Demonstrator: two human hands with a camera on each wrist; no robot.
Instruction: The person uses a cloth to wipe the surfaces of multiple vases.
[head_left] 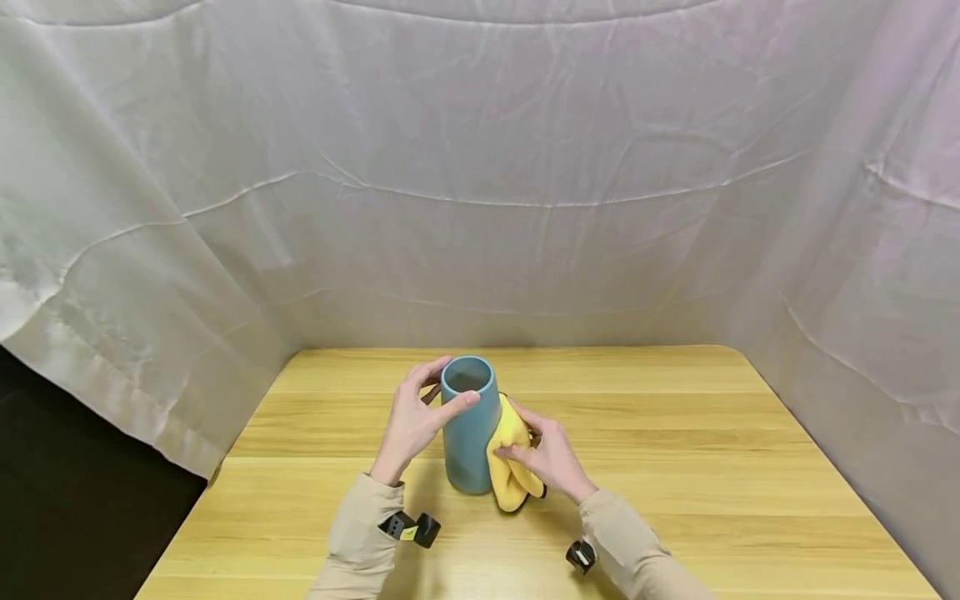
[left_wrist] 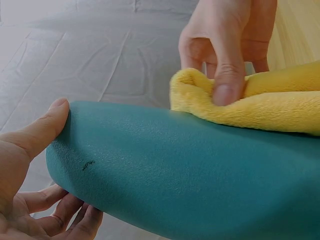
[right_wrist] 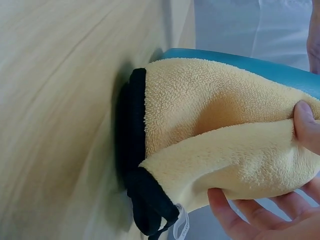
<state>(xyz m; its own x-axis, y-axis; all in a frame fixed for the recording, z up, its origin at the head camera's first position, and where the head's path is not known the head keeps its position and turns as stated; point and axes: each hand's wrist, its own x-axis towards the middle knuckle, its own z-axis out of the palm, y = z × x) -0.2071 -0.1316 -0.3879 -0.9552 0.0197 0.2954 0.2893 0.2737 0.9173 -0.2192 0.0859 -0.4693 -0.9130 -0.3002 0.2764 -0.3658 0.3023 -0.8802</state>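
A tall blue vase (head_left: 467, 450) with an open round top stands upright on the wooden table. My left hand (head_left: 411, 421) holds it near the rim, the thumb on the near side and the fingers behind. Against the vase's right side lies a folded yellow cloth (head_left: 508, 479), fluffy and edged in black. My right hand (head_left: 551, 460) pinches this cloth between thumb and fingers. In the left wrist view a small dark mark (left_wrist: 88, 165) shows on the vase close to its rim. A black edging (right_wrist: 136, 120) and a white tag (right_wrist: 182, 223) hang at the cloth's lower end.
The light wooden table (head_left: 712, 467) extends to both sides of the vase. Pale grey curtains (head_left: 525, 167) enclose it at the back and sides. Small black cameras (head_left: 427, 530) are strapped at both wrists. A dark area (head_left: 67, 500) lies beyond the table's left edge.
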